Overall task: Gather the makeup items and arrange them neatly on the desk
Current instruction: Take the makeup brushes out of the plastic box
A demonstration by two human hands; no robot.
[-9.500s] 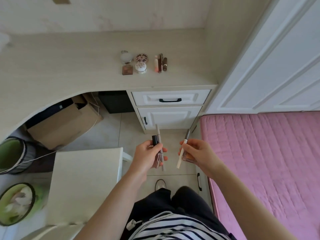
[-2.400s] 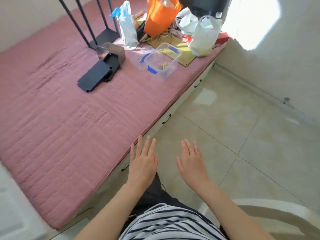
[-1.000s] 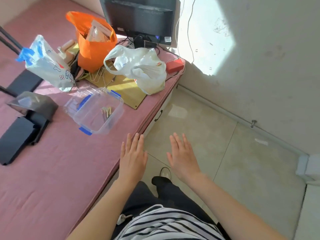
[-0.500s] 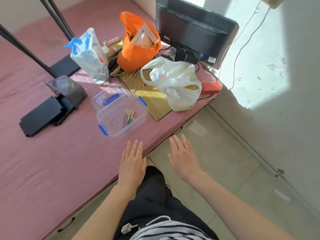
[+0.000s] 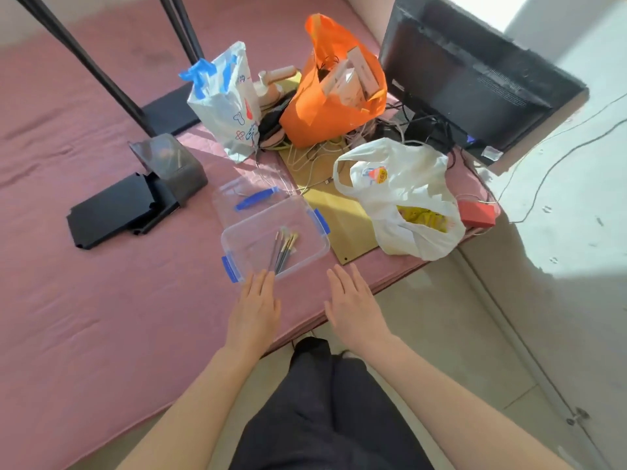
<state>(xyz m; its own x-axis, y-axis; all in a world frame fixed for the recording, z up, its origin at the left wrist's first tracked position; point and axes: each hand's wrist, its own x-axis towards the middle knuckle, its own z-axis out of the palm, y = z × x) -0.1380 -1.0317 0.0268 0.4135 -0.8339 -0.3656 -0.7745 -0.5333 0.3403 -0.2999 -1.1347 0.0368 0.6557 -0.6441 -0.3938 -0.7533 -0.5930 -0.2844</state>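
We hold out our left hand (image 5: 254, 310) and right hand (image 5: 353, 308) above the edge of the pink bed (image 5: 101, 317). Both are empty, with the fingers straight and palms down. The left fingertips are at the near wall of the clear box (image 5: 251, 239); if they touch it, we cannot tell. The makeup brushes (image 5: 283, 247) lie together inside this box. It stands open, with its lid (image 5: 234, 198) just behind, so we judge the brushes can be taken from above. The desk is not in view.
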